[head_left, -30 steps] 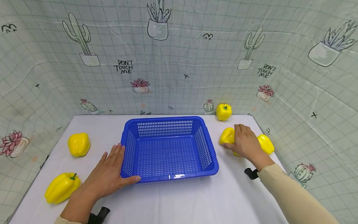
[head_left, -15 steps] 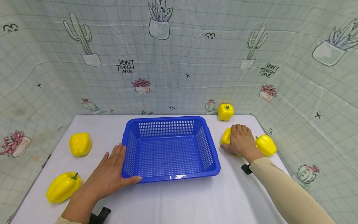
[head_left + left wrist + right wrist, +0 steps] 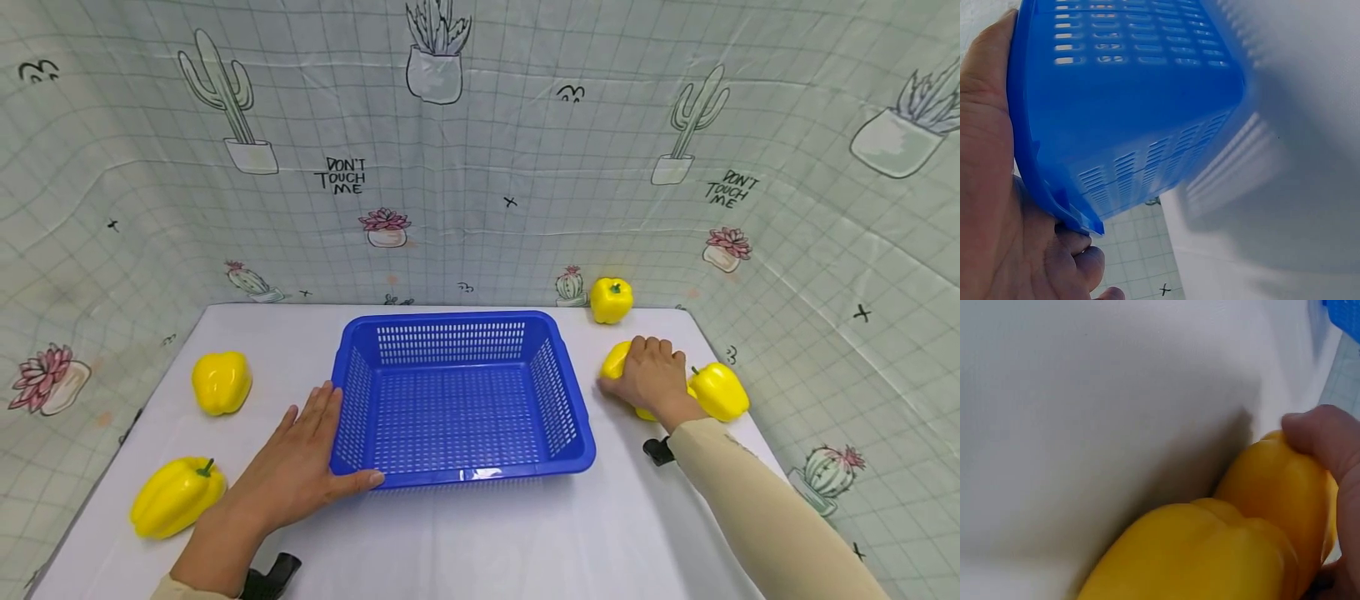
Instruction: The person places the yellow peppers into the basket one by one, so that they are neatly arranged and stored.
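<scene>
My right hand (image 3: 654, 379) grips a yellow bell pepper (image 3: 615, 360), thumb on its near left side and fingers over the far side. The right wrist view shows the thumb (image 3: 1322, 434) against that held pepper, with a second bell pepper (image 3: 1191, 556) directly beside it. Much of both is covered by the hand from above. On the left, my left hand (image 3: 300, 462) rests along the rim of a blue plastic basket (image 3: 341, 417), fingers straight at its left side and thumb on the front corner. Palm and rim meet in the left wrist view.
Another pepper (image 3: 718, 392) lies right of my right wrist, and one (image 3: 611, 300) stands at the back edge. Two more, a rounder pepper (image 3: 222, 383) and a longer pepper (image 3: 177, 497), lie to the left. Patterned cloth (image 3: 480, 167) walls in the white table (image 3: 480, 542).
My right hand has moved a little to the left and closed over the pepper, covering more of it. My left hand and the basket stay together. The head view has shifted slightly.
</scene>
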Demonstrator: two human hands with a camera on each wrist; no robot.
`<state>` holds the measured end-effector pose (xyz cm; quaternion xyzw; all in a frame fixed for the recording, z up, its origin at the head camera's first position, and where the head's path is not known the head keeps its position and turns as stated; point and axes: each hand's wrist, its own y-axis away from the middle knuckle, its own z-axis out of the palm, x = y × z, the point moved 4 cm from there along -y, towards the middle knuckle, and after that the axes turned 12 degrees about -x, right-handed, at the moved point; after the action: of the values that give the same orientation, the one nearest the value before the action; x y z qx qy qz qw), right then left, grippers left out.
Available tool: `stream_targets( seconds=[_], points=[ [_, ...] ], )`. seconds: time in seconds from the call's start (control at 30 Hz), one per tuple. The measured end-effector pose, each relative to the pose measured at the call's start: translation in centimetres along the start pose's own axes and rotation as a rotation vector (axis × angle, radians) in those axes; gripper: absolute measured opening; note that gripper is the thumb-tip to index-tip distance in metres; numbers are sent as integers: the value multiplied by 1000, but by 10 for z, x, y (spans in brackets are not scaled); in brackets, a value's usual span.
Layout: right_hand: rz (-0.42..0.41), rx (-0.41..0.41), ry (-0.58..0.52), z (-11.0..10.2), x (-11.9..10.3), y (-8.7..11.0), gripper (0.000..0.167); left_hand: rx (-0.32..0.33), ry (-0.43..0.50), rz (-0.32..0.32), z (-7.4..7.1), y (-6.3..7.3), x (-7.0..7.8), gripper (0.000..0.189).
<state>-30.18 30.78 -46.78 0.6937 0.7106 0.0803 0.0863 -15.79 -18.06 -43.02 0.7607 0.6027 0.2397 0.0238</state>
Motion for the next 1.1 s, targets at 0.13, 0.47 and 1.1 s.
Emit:
stream_targets(
  seconds=[0.13,0.47,1.1],
  points=[
    [-110,-5,30,-1,-5,0,88,1,2,1,0,0,0,140],
    [-212,-36,128,1,-5,-1,94,-4,0,-5,1,0,-1,141],
    [-315,123,143,-18,-12,9,91,9,-10,4,0,0,-1,139]
  ],
)
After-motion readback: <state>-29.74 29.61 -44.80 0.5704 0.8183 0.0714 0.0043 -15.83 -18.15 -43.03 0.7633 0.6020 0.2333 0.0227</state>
